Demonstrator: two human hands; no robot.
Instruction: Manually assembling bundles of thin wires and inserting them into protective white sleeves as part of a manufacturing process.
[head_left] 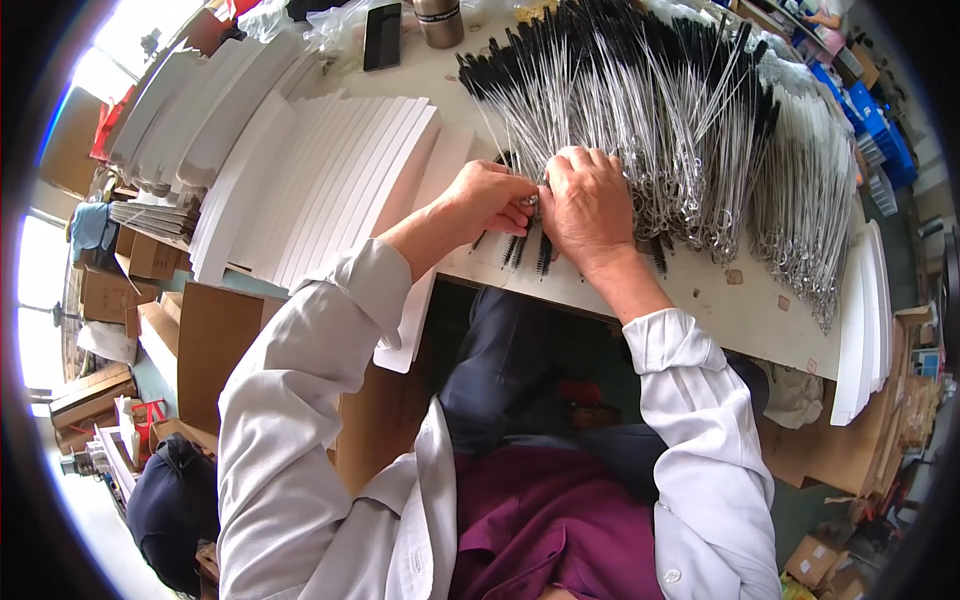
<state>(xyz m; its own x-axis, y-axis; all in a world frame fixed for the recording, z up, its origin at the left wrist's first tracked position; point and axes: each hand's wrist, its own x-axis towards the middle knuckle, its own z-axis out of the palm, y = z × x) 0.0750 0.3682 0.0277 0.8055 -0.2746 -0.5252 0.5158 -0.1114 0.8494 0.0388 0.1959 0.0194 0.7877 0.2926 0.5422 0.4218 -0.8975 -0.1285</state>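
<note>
A big heap of thin wire brushes point(640, 110), with black bristles at the far ends and looped metal ends nearer me, covers the middle of the table. At its near left edge my left hand point(490, 200) is closed, thumb and fingers pinching the metal loop end of a wire brush point(531, 201). Right beside it, my right hand point(588, 205) is curled with its back up; its fingertips and whatever they hold are hidden. Several small dark bristle tips point(545, 255) poke out under the hands near the table's front edge.
Long slim white cartons point(330, 180) lie in rows at the left. White-bristled wire brushes point(805, 180) are heaped at the right, by upright white cartons point(865, 320). A phone point(383, 38) and a metal flask point(438, 22) stand at the back. Cardboard boxes point(215, 350) flank the table.
</note>
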